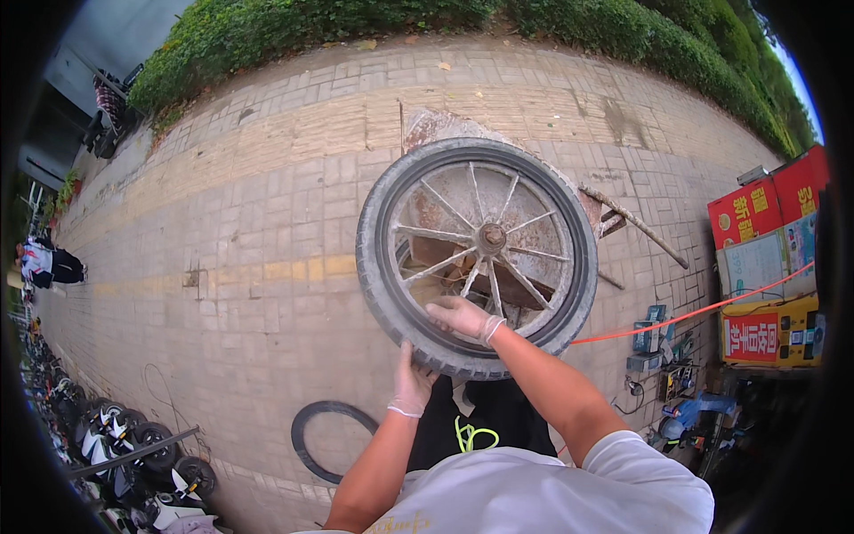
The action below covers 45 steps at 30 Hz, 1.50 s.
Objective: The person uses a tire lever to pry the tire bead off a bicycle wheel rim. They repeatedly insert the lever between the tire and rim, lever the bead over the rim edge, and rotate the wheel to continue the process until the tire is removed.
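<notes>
A large spoked wheel (491, 237) with a black tyre (378, 289) lies flat in front of me on a low rusty metal stand (636, 224). White, worn spokes run from its rusty hub to the rim. My left hand (414, 384), in a thin clear glove, grips the tyre's outer tread at the near left, thumb on the side wall. My right hand (461, 319), gloved likewise, reaches over the near side of the tyre, its fingers curled at the inner edge. The hidden fingertips leave unclear whether they touch the rim.
A loose black tyre (307, 458) lies on the paving at lower left. An orange hose (694, 311) runs right toward stacked boxes (756, 258) and scattered tools (663, 343). Parked scooters (124, 445) line the lower left, a hedge (311, 36) the far side. A person (53, 264) is at far left.
</notes>
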Each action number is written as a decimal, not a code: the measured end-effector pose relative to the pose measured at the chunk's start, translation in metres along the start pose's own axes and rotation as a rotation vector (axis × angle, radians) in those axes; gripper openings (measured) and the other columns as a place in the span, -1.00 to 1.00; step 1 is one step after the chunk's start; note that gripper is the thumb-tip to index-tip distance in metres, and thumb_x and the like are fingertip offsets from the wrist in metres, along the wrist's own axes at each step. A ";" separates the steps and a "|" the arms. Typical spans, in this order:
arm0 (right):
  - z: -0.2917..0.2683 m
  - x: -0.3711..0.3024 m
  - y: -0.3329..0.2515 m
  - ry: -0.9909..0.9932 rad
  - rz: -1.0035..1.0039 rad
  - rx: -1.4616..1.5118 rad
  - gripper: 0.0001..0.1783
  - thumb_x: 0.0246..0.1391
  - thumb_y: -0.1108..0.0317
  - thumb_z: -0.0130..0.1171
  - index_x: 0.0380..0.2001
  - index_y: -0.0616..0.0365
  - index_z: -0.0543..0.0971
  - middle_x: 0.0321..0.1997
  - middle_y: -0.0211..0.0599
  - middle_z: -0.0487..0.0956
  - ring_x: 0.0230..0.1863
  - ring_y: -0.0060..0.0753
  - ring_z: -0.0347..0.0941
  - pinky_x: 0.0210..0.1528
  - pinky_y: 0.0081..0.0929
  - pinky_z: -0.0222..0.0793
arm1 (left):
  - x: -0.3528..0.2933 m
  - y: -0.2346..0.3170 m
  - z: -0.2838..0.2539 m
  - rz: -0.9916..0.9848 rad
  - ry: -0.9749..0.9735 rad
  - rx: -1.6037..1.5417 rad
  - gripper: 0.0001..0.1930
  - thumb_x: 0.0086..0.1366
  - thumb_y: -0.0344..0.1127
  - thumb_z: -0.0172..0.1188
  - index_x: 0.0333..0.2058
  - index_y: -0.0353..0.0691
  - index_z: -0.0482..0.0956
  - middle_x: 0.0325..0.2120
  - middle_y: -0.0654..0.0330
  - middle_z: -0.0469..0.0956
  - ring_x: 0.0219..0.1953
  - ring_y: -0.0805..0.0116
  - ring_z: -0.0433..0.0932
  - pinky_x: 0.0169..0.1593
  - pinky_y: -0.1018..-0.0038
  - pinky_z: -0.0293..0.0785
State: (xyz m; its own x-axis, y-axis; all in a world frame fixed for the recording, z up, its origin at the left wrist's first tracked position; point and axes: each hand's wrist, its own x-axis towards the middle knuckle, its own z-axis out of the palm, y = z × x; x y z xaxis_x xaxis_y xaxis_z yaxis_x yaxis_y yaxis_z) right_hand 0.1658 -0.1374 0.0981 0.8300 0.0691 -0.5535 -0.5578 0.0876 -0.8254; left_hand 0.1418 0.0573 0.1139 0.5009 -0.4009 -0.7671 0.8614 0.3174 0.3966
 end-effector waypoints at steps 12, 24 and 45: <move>-0.006 0.064 0.005 -0.602 0.122 0.656 -0.29 0.29 -0.11 0.07 0.27 0.22 0.33 0.27 -0.15 0.48 0.23 -0.25 0.42 0.27 -0.27 0.33 | -0.004 0.002 0.014 -0.025 0.147 -0.010 -0.12 0.25 0.41 0.10 0.28 -0.20 0.25 0.22 0.08 0.35 0.22 0.13 0.37 0.27 0.05 0.28; -0.006 0.048 0.002 -0.733 0.214 0.606 -0.15 0.14 -0.21 0.21 0.35 0.06 0.27 0.29 -0.21 0.47 0.26 -0.12 0.41 0.33 -0.08 0.27 | -0.019 0.010 0.046 -0.084 0.314 -0.147 -0.30 0.29 0.28 0.17 0.23 -0.10 0.45 0.15 0.25 0.51 0.17 0.33 0.45 0.24 0.26 0.30; -0.034 0.023 0.046 -0.771 0.412 0.597 -0.08 0.05 -0.14 0.32 0.32 0.23 0.30 0.30 -0.11 0.47 0.29 -0.08 0.39 0.37 -0.11 0.21 | -0.007 0.019 0.034 -0.029 0.266 -0.097 -0.35 0.29 0.29 0.16 0.14 -0.09 0.53 0.02 0.31 0.62 0.03 0.41 0.55 0.10 0.31 0.40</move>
State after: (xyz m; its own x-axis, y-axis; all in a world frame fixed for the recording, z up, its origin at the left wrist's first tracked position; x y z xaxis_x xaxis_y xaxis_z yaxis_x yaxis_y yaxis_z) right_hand 0.1596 -0.1651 0.0440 0.4622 0.7988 -0.3851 -0.8828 0.3733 -0.2853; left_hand 0.1572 0.0368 0.1435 0.4250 -0.1760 -0.8879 0.8567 0.3949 0.3318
